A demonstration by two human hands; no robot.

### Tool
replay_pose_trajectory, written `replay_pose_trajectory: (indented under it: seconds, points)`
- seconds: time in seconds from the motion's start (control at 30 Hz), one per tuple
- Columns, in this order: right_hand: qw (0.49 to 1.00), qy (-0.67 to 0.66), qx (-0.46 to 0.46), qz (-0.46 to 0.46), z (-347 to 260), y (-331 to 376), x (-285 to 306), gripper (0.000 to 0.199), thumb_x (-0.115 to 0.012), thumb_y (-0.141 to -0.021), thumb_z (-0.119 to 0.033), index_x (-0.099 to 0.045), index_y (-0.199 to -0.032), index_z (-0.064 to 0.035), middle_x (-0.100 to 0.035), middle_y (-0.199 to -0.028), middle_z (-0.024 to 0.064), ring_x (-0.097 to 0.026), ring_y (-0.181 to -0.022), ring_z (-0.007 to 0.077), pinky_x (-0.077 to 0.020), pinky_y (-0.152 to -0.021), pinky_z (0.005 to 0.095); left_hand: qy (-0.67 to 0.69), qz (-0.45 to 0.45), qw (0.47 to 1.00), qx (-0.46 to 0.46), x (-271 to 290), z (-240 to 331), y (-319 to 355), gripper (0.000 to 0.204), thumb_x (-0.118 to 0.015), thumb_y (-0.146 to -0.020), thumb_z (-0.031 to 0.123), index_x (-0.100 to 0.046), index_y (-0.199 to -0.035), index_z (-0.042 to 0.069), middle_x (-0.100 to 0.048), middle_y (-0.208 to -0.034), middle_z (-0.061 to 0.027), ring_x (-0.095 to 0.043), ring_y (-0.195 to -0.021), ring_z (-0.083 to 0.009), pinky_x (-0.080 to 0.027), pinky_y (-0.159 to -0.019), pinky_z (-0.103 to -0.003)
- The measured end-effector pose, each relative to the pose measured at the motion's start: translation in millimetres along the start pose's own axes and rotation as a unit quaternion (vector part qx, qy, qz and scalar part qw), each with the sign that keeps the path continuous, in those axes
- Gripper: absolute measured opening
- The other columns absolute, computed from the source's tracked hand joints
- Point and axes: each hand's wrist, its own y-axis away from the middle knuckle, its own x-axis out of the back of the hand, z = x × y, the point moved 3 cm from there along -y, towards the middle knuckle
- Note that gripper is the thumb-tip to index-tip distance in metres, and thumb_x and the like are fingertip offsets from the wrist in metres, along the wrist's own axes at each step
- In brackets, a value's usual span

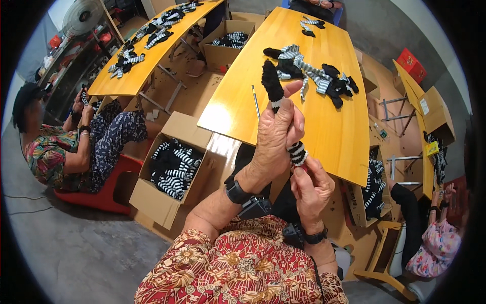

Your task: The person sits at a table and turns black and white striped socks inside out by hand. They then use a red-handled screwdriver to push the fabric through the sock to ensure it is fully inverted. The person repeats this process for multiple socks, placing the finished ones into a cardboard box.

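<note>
My left hand [277, 136] is closed around a long striped plush tube [272, 83], held up over the near edge of the yellow table [228, 109]. Its fuzzy black end sticks up above my fingers, and a black-and-white striped part shows below them. At that lower end, the fingertips of my right hand [311, 195] pinch the fabric; a small reddish bit shows there, too small to make out. Several black and grey-striped plush pieces [321, 78] lie in a pile beyond my hands. A thin stick like a pencil [255, 101] rests on the tabletop to the left.
An open carton [169, 213] of striped pieces stands at my left, another carton [354, 202] at my right. One co-worker [66, 147] sits far left by a second table [114, 83]; another person [435, 243] sits at right. A red box [411, 66] is at far right.
</note>
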Motion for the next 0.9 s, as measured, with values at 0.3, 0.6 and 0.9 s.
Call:
replay_pose_trajectory:
  seconds: [0.3, 0.6, 0.9]
  points:
    - [0.878, 0.403, 0.256, -0.045, -7.6, 9.3, 16.7, 0.042, -0.069, -0.075, 0.007, -0.064, -0.116, -0.0003, -0.061, -0.09, 0.0111, -0.064, -0.075, 0.0213, -0.0528, -0.065, 0.0316, -0.003, 0.048, 0.998, -0.04, 35.0, 6.6, -8.9, 0.05, -0.028, -0.102, 0.046, -0.037, -0.132, 0.006, -0.064, -0.09, -0.0145, -0.047, -0.052, -0.0069, -0.037, -0.049, -0.019]
    - [0.882, 0.378, 0.261, -0.108, -26.6, -0.5, 25.9, 0.039, -0.067, -0.075, 0.008, -0.063, -0.114, 0.0021, -0.064, -0.091, 0.0131, -0.065, -0.075, 0.0226, -0.052, -0.067, 0.03, -0.08, -0.083, 0.991, 0.067, 22.3, 8.8, -1.6, 0.057, -0.03, -0.102, 0.044, -0.027, -0.144, 0.006, -0.064, -0.081, -0.0137, -0.039, -0.048, -0.0054, -0.035, -0.052, -0.019]
    - [0.997, 0.08, -0.011, -0.023, 4.8, 15.3, 21.4, 0.026, -0.061, -0.085, 0.004, -0.061, -0.112, 0.0033, -0.056, -0.081, 0.0013, -0.049, -0.06, 0.0051, -0.0379, -0.049, 0.0198, -0.099, -0.076, 0.987, 0.098, 20.4, -17.8, 11.5, 0.057, -0.035, -0.101, 0.044, -0.024, -0.144, 0.007, -0.053, -0.064, -0.0025, -0.03, -0.041, -0.0035, -0.032, -0.047, -0.018]
